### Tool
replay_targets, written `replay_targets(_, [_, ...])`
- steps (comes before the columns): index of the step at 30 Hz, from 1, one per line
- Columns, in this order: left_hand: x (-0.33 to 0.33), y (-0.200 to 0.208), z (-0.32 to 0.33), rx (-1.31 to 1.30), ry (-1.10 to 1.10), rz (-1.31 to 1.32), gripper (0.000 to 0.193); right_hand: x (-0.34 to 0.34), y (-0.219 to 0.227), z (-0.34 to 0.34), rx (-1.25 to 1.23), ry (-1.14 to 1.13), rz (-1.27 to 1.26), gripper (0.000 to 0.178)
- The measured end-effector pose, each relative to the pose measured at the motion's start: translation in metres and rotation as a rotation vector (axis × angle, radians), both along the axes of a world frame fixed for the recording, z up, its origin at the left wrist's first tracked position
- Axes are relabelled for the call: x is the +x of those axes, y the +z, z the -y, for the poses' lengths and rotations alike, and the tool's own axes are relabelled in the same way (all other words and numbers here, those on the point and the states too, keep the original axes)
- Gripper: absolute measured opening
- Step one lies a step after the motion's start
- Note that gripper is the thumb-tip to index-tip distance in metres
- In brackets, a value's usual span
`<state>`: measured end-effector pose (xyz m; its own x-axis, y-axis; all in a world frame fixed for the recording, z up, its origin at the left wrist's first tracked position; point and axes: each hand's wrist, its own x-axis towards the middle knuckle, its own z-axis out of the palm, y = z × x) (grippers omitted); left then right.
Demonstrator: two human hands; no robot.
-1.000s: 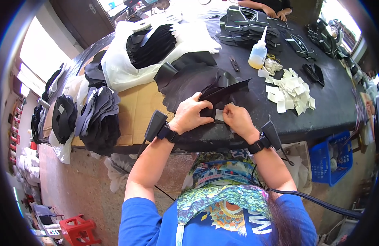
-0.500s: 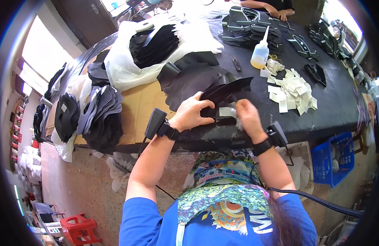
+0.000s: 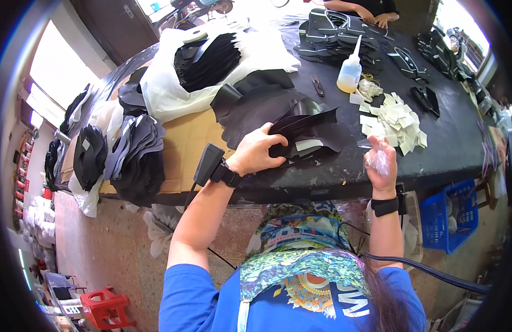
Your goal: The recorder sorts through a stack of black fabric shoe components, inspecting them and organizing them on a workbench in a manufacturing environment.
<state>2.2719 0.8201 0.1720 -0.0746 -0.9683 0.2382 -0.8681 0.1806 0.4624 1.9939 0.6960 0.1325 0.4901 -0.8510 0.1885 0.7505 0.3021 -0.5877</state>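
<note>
My left hand (image 3: 258, 149) curls its thumb and fingers round the near edge of a thin black sheet piece (image 3: 317, 126), which bends upward. This sheet is on a fanned pile of black cut pieces (image 3: 256, 108) at the table's front. A small white rectangular patch (image 3: 308, 145) lies flat on the black material, just right of my left fingertips. My right hand (image 3: 383, 171) is raised apart from the sheet, palm turned up. Crumpled clear plastic (image 3: 379, 161) sits in its curled fingers, close to a heap of white patches (image 3: 397, 122).
A squeeze bottle with a long nozzle (image 3: 350, 72) stands behind the heap, near a small cutter (image 3: 318, 86). Stacked black pieces (image 3: 333, 41) lie at the back; grey and black bundles (image 3: 137, 155) hang at left. A blue basket (image 3: 450, 216) is below right. Another person's hands (image 3: 375, 17) rest at the far edge.
My right hand has moved right, away from the white patch, and turned palm up. The patch now lies flat on the black sheet. My left hand keeps its hold.
</note>
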Motion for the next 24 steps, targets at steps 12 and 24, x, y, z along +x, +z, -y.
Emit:
replay_targets(12, [-0.030,-0.011,0.009,-0.216,0.125,0.264,0.017,0.052,-0.011,-0.043,-0.234,0.506,-0.575,0.017])
replay_targets(24, [-0.004,-0.009,0.019,-0.216,-0.068,-0.041,0.029,0.092,0.007,-0.020,-1.158,-0.432,-1.085,0.017])
